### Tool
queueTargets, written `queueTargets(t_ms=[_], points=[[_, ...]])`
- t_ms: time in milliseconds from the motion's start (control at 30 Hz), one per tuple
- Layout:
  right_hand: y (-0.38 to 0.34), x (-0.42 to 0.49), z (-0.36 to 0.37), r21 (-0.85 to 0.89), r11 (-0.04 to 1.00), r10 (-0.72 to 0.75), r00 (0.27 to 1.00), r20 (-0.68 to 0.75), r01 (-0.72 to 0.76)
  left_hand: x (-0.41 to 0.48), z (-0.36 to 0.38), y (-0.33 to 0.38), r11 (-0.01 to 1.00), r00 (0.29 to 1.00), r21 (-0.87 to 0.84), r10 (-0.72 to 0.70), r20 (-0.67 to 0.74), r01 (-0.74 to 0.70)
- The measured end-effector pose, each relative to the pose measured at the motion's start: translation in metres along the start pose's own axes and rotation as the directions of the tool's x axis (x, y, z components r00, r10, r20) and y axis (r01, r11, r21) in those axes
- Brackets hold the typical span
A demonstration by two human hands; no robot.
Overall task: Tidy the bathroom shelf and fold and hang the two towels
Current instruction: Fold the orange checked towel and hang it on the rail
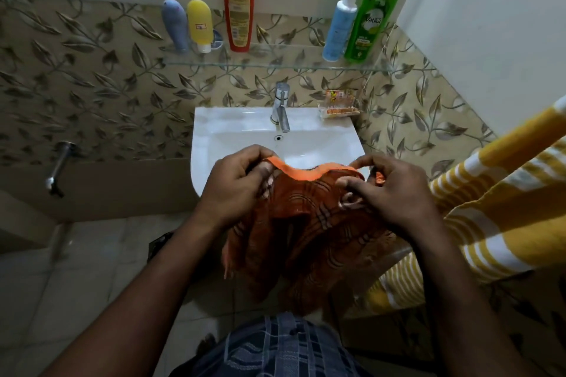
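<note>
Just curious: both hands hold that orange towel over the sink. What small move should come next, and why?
Probably draw the left hand and right hand apart along the hem of the orange towel to stretch it flat. Each pinches the edge, yet the cloth hangs crumpled, so it cannot fold neatly.

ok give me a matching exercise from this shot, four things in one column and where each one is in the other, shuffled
1 orange towel
2 striped towel
3 red bottle
4 packet

A on the shelf
B on the sink rim, right of the tap
C gripped by left hand and right hand
D hanging at far right

Pairs: 1-C, 2-D, 3-A, 4-B
</note>
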State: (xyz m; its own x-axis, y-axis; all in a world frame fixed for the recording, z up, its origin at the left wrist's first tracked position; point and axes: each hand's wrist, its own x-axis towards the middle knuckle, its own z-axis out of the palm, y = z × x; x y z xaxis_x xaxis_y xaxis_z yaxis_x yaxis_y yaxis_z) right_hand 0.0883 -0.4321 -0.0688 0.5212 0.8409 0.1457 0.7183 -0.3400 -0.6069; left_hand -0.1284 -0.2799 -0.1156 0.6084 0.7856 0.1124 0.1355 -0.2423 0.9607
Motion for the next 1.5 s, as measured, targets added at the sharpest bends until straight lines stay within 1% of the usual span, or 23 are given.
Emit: queueTargets(t_ms=[33, 100, 167, 200, 333, 400, 467, 533, 600, 633, 700, 767, 833, 900, 933, 1067, 1167, 1233, 1300, 1367, 1433, 1467, 1500], points=[[-0.007, -0.001, 0.005, 0.028, 0.999, -0.029, 0.998, 0.046, 0.028, -0.001, 0.005, 0.008, 0.998, 0.997, 0.041, 0.046, 0.055, -0.048], [-0.023, -0.003, 0.019, 0.047, 0.993, -0.116, 0.983, 0.145, 0.110, -0.004, 0.015, 0.023, 0.961, 0.973, 0.186, 0.182, 0.145, -0.207], [-0.032, -0.004, 0.032, 0.019, 0.980, -0.197, 0.966, 0.165, 0.196, -0.003, 0.021, 0.030, 0.926, 0.954, 0.242, 0.256, 0.157, -0.289], [-0.033, -0.003, 0.034, 0.011, 0.977, -0.214, 0.965, 0.153, 0.215, -0.002, 0.021, 0.031, 0.926, 0.952, 0.237, 0.265, 0.151, -0.295], [-0.025, -0.002, 0.025, 0.043, 0.978, -0.206, 0.974, 0.097, 0.202, -0.001, 0.013, 0.028, 0.941, 0.959, 0.212, 0.234, 0.159, -0.265], [-0.021, -0.003, 0.020, 0.061, 0.984, -0.175, 0.981, 0.088, 0.170, -0.002, 0.009, 0.025, 0.952, 0.970, 0.195, 0.220, 0.104, -0.237], [-0.015, -0.003, 0.015, 0.113, 0.988, -0.118, 0.990, 0.072, 0.109, -0.003, 0.005, 0.019, 0.975, 0.984, 0.134, 0.177, 0.019, -0.178], [-0.005, -0.003, 0.008, 0.076, 0.995, -0.064, 0.998, 0.012, 0.063, -0.004, -0.002, 0.013, 0.990, 0.991, 0.074, 0.126, -0.034, -0.123], [0.004, -0.002, 0.002, -0.011, 0.999, -0.046, 0.997, -0.063, 0.046, -0.005, -0.009, 0.011, 0.993, 0.994, 0.060, 0.102, -0.032, -0.100], [0.004, -0.002, 0.002, -0.037, 0.998, -0.050, 0.996, -0.077, 0.047, -0.005, -0.010, 0.012, 0.993, 0.995, 0.067, 0.096, -0.018, -0.095], [-0.002, -0.002, 0.006, -0.033, 0.996, -0.084, 0.996, -0.025, 0.083, -0.005, -0.008, 0.017, 0.991, 0.995, 0.087, 0.099, 0.022, -0.101], [-0.018, -0.004, 0.017, 0.010, 0.987, -0.160, 0.985, 0.065, 0.159, -0.007, 0.001, 0.025, 0.982, 0.987, 0.118, 0.137, 0.079, -0.146], [-0.029, -0.005, 0.031, 0.034, 0.969, -0.245, 0.964, 0.105, 0.243, -0.007, 0.010, 0.031, 0.974, 0.978, 0.127, 0.176, 0.108, -0.189], [-0.031, -0.005, 0.038, 0.033, 0.961, -0.276, 0.958, 0.075, 0.274, -0.005, 0.015, 0.032, 0.971, 0.975, 0.114, 0.197, 0.098, -0.208], [-0.028, -0.004, 0.037, 0.049, 0.963, -0.268, 0.962, 0.050, 0.266, -0.003, 0.014, 0.030, 0.968, 0.974, 0.125, 0.206, 0.090, -0.217], [-0.011, -0.004, 0.019, 0.079, 0.971, -0.223, 0.974, -0.043, 0.225, -0.003, 0.000, 0.013, 0.928, 0.964, 0.266, 0.239, 0.115, -0.262], [-0.006, -0.005, 0.007, 0.118, 0.977, -0.167, 0.982, -0.084, 0.176, -0.011, -0.004, -0.005, 0.858, 0.951, 0.420, 0.307, 0.044, -0.297], [-0.003, -0.006, 0.003, 0.133, 0.977, -0.160, 0.984, -0.076, 0.169, -0.013, -0.005, -0.015, 0.818, 0.942, 0.499, 0.336, -0.009, -0.286], [0.001, -0.009, -0.002, 0.164, 0.973, -0.157, 0.986, -0.058, 0.165, -0.012, -0.012, -0.022, 0.787, 0.939, 0.572, 0.333, -0.082, -0.230], [0.006, -0.010, -0.008, 0.205, 0.966, -0.147, 0.988, -0.053, 0.154, -0.010, -0.022, -0.026, 0.771, 0.935, 0.621, 0.309, -0.175, -0.139], [0.009, -0.010, -0.014, 0.283, 0.949, -0.130, 0.991, -0.044, 0.137, -0.009, -0.031, -0.027, 0.787, 0.924, 0.614, 0.271, -0.270, -0.051], [0.009, -0.010, -0.014, 0.306, 0.943, -0.127, 0.991, -0.039, 0.133, -0.008, -0.033, -0.026, 0.827, 0.923, 0.562, 0.234, -0.305, -0.024], [0.007, -0.010, -0.012, 0.306, 0.942, -0.133, 0.990, -0.040, 0.139, -0.008, -0.033, -0.023, 0.882, 0.932, 0.471, 0.183, -0.314, -0.014]])
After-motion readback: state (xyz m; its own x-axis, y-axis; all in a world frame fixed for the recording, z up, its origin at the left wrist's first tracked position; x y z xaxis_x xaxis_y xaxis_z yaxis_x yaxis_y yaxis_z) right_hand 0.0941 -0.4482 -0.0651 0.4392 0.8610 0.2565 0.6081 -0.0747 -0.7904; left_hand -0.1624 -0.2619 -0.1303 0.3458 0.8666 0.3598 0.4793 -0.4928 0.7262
